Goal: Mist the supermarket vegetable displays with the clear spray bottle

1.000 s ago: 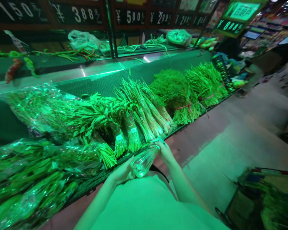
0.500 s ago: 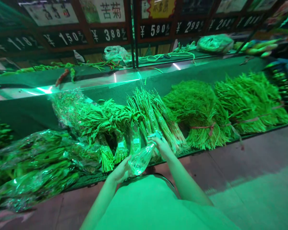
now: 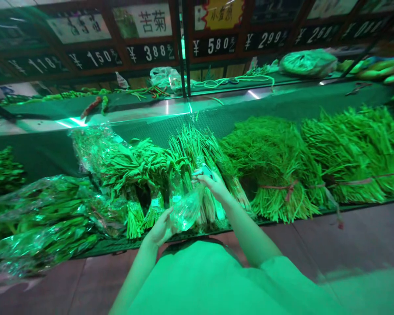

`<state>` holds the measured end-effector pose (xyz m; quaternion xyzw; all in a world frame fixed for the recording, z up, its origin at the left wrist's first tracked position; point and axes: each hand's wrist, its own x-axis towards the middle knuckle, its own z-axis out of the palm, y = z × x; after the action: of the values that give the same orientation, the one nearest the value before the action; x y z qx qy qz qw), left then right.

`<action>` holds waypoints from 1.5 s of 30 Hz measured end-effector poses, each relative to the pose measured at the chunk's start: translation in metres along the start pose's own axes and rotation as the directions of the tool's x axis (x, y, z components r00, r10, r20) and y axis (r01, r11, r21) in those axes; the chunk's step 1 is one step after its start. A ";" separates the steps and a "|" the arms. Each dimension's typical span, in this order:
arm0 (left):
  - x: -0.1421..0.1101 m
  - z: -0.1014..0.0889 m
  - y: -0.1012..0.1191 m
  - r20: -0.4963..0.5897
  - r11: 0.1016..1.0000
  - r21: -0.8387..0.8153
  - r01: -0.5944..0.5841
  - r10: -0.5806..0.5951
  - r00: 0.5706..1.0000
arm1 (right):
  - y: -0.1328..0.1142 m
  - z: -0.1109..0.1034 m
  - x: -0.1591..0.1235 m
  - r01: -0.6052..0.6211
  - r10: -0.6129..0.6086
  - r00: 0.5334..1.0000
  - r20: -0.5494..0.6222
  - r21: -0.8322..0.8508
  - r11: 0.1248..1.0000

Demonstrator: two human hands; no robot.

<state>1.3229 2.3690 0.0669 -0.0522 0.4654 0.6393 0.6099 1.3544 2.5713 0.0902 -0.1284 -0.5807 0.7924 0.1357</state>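
Observation:
Both my hands hold a clear plastic bag (image 3: 186, 209) in front of a shelf of green vegetables. My left hand (image 3: 160, 228) grips the bag's lower end, fingers closed under it. My right hand (image 3: 213, 183) pinches the bag's upper end, along with a small white bit I cannot name. Just behind the bag lie tied bundles of long green stalks (image 3: 200, 162) with white labels. The bag looks empty.
Wrapped leafy greens (image 3: 42, 223) fill the shelf's left side. Feathery green bunches (image 3: 276, 166) and long thin stalks (image 3: 354, 153) lie to the right. A steel ledge (image 3: 144, 111) and price signs (image 3: 151, 52) run behind. Tiled floor lies below the shelf edge (image 3: 348, 205).
My view has swung left, away from the aisle. Both hands have lifted the bag closer to the stalk bundles. The grip on it is unchanged.

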 end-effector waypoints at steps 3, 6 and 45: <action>0.005 0.014 -0.005 0.016 0.992 0.004 -0.130 0.130 0.991 | -0.014 -0.007 0.004 0.018 -0.018 1.000 0.010 -0.031 0.999; 0.013 0.026 -0.011 0.001 0.980 0.014 -0.199 0.199 0.980 | -0.025 -0.013 0.006 0.064 -0.065 0.998 -0.018 -0.063 0.996; -0.003 0.018 -0.061 0.138 0.970 0.223 0.102 -0.135 0.981 | 0.029 -0.042 -0.107 -0.098 0.121 0.959 -0.256 0.101 0.990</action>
<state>1.3835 2.3680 0.0461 0.0353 0.4797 0.5499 0.6828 1.4673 2.5616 0.0549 -0.2575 -0.5148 0.7994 0.1723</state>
